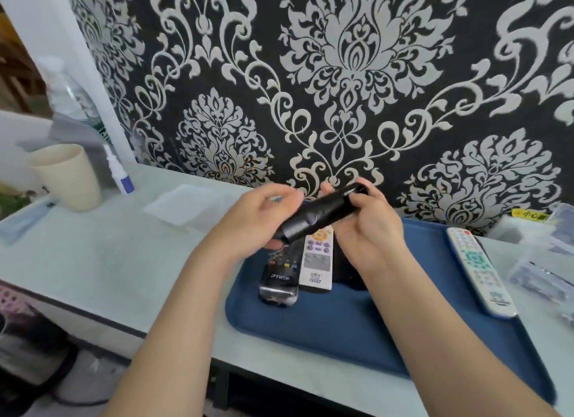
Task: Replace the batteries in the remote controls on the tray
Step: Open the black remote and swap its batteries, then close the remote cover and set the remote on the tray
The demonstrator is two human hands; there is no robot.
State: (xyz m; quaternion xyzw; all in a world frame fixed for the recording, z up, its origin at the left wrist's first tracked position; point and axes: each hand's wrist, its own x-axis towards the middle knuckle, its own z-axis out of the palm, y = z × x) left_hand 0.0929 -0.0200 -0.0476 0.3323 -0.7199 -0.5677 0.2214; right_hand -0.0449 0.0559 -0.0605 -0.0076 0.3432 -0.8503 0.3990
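This looks like a lived-in room of a home. Black-and-silver damask wallpaper [357, 74] covers the wall behind the fingers [377, 199] that grip a black remote control [320, 213]. Far to their left, on a pale tabletop [124, 261], stand a beige plastic cup [68, 177], a small spray bottle [119, 174] and a clear water bottle [73, 96]. Below them, household remotes [316, 261] lie on a blue tray [357, 323].
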